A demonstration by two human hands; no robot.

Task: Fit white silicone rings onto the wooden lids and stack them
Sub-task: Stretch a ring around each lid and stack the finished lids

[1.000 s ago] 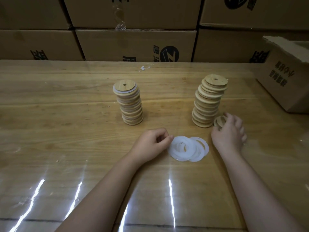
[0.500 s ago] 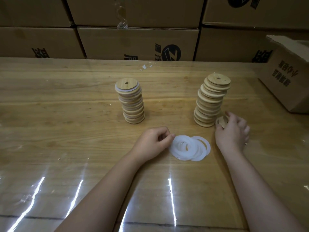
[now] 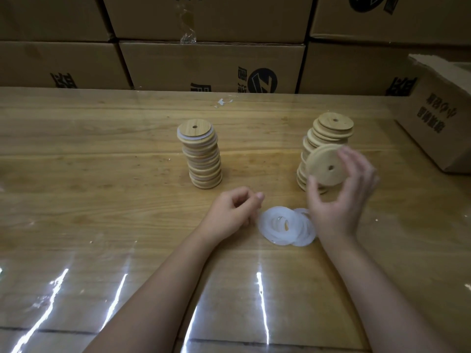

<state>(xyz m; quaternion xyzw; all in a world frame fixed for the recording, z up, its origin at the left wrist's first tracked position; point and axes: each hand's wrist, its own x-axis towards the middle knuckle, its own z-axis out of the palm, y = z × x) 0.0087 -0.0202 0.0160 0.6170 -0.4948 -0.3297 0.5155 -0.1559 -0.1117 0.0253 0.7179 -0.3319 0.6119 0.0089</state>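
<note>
Between the thumb and fingertips (image 3: pixel 356 159) of the right hand (image 3: pixel 340 205), a wooden lid (image 3: pixel 326 165) is being gripped by its rim. It is hanging above the table (image 3: pixel 102 174), tilted so that its flat face and centre hole are facing the camera. The fingers are blurring, yet they are plainly curling round the disc's edge. The left hand (image 3: pixel 233 212) is resting on the table with its fingers loosely curled and nothing showing in them. The silicone rings (image 3: pixel 283 226) are lying flat in a small overlapping pile between the two hands, below and to the left of the held lid. The left hand's thumb is sitting just beside the pile, so that hand is looking better placed to pick up a ring. Further out, the stack of bare lids (image 3: pixel 331 128) is standing right behind the held lid, and the ringed stack (image 3: pixel 201 154) is standing well apart to its left, with cardboard boxes (image 3: pixel 211 67) lining the far edge.
</note>
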